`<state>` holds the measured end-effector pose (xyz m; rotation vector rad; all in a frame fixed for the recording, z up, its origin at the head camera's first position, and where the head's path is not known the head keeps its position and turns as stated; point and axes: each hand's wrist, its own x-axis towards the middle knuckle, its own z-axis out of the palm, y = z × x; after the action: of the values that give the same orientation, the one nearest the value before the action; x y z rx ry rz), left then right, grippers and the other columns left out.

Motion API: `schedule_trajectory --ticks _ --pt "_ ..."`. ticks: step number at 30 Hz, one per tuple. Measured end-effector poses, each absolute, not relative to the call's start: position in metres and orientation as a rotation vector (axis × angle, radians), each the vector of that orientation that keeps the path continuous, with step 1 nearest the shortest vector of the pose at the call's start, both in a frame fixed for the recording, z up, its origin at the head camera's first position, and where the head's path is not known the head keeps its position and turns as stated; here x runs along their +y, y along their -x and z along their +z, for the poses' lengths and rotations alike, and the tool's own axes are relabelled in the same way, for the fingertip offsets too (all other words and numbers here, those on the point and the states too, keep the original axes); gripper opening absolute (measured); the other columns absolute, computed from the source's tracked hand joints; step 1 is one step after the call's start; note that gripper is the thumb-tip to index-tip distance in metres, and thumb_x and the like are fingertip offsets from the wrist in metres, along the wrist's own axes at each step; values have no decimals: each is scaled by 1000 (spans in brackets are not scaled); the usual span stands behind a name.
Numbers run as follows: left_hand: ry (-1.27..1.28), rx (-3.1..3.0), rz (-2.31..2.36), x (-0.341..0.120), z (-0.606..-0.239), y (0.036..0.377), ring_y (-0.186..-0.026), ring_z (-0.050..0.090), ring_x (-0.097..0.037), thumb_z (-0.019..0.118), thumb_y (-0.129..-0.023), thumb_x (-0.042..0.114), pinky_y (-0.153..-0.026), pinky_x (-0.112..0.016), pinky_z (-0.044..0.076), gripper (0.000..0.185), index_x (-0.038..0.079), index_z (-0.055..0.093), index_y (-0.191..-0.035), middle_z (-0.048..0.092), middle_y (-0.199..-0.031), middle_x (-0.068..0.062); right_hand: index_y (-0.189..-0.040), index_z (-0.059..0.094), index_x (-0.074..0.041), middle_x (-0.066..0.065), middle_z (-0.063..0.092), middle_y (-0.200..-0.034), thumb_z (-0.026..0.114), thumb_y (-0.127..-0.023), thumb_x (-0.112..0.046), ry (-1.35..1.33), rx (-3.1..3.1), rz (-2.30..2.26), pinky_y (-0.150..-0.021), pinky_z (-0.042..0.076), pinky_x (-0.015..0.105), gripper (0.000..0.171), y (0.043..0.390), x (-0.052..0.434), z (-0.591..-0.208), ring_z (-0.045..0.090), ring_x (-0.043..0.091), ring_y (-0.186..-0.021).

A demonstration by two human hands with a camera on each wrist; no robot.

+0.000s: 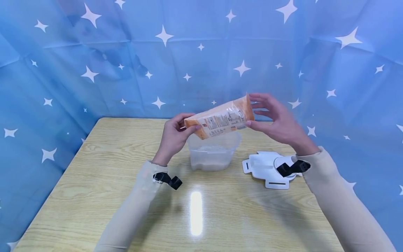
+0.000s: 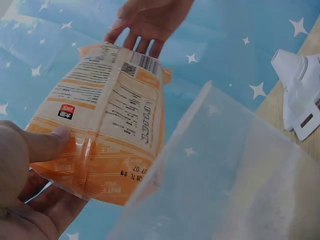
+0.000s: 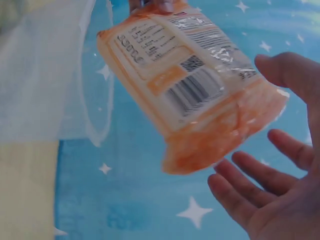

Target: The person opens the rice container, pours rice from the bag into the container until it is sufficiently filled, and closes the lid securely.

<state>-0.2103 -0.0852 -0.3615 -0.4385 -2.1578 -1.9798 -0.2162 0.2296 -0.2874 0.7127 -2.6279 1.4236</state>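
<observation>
Head view: I see the orange-and-white printed plastic pouch [image 1: 220, 120] held level above the clear plastic tub [image 1: 214, 154], which sits mid-worktop [image 1: 94, 175] with some white granular stuff in it. Left hand [image 1: 173, 136] pinches the pouch's left end, fingers curled on it. Right hand [image 1: 277, 120] is at the other end, fingers spread, thumb tip touching at most. White plastic lid [image 1: 267, 168] lies on the worktop right of the tub.

Left wrist view: thumb [image 2: 50, 140] presses on the pouch [image 2: 105, 125] seam end, palm under. That's the only real grip, I'd say. If it slackens, the pouch drops into or beside the tub [image 2: 225, 175].

Right wrist view: right hand [image 3: 280, 185] open, fingers [image 3: 250, 175] straight, just beside the pouch [image 3: 190, 90] end, not clamping. Risk: a one-sided hold lets the pouch swing or twist; whether it's open I can't tell, so spill is possible.
</observation>
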Motion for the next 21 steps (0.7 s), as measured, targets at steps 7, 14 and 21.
schedule_trajectory --ticks 7,14,21 --pt "613 -2249 -1726 -81 -348 208 -99 71 -20 77 -92 9 -80 -27 64 30 10 73 -121 74 -115 -10 -152 47 -29 -6 51 -153 90 -79 -15 -878 -2571 1077 -113 48 34 86 205 229 -275 54 15 -131" --pt "756 -2289 -1565 -78 -335 206 -98 72 -18 77 -92 11 -80 -32 64 27 12 74 -119 75 -112 -7 -149 52 -21 2 54 -151 91 -77 -26 -1047 -2512 704 -112 46 51 81 197 220 -267 50 25 -140" --pt "873 -2322 -1447 -72 -324 202 -98 71 -16 76 -92 7 -84 -32 64 27 14 74 -119 75 -113 -3 -146 55 -14 10 56 -148 90 -78 -29 -1120 -2514 501 -107 48 53 79 192 213 -269 53 32 -133"
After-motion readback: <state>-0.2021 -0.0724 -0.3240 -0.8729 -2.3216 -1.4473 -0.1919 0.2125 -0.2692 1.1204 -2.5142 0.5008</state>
